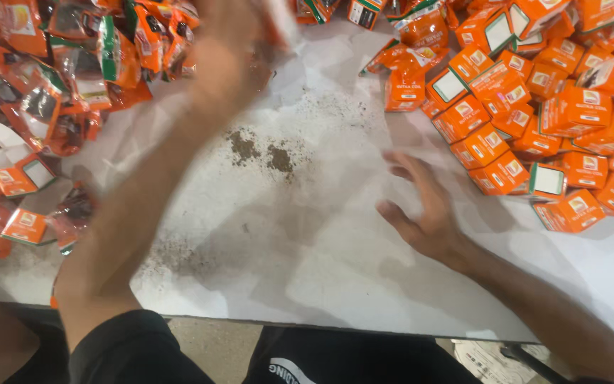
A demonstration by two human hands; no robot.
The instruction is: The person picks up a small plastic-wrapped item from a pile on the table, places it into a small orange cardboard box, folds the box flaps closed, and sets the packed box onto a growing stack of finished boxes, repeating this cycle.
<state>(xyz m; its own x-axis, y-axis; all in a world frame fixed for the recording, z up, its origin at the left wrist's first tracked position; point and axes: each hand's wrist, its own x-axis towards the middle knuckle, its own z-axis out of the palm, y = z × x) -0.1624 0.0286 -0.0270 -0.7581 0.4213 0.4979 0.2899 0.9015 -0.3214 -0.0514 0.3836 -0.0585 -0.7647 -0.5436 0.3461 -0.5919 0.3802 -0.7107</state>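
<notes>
Left hand [232, 35], blurred and its grip unreadable, reached the crinkly orange pouches [94, 64]; right hand [421, 210] lay spread, empty beside light, stiff orange cartons [534, 107], likely best pinched at their sides.

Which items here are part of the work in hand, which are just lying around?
In hand:
- left hand, blurred, raised at the pile of orange pouches
- right hand, open, empty, beside the orange boxes

Lying about:
- dark spilled powder
- white paper sheet covering the table
</notes>
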